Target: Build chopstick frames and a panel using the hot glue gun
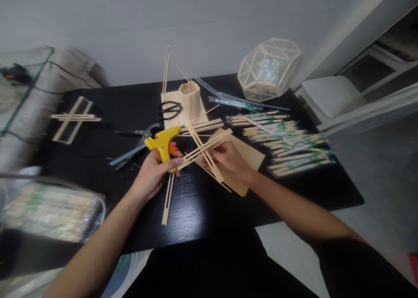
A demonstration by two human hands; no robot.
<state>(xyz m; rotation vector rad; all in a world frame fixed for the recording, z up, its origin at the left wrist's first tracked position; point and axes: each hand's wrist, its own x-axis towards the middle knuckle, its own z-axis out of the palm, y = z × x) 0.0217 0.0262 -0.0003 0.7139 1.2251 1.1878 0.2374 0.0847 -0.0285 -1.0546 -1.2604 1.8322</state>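
Note:
My left hand (156, 171) is closed round the handle of a yellow glue gun (163, 142), its nozzle pointing left over the black table (196, 202). My right hand (228, 159) pinches a crossed frame of thin wooden sticks (204, 149), held just above the table between both hands. Under the frame lies a flat mat of glued sticks (246, 156). A pair of sticks (167, 200) lies on the table below my left hand.
Behind stand a small stick cup (190, 98), black scissors (170, 110), pliers (143, 137) and a polyhedral stick lantern (268, 68). Wrapped chopsticks (287, 145) lie at the right, a stick ladder frame (73, 118) at the left, a bag of chopsticks (48, 213) near left.

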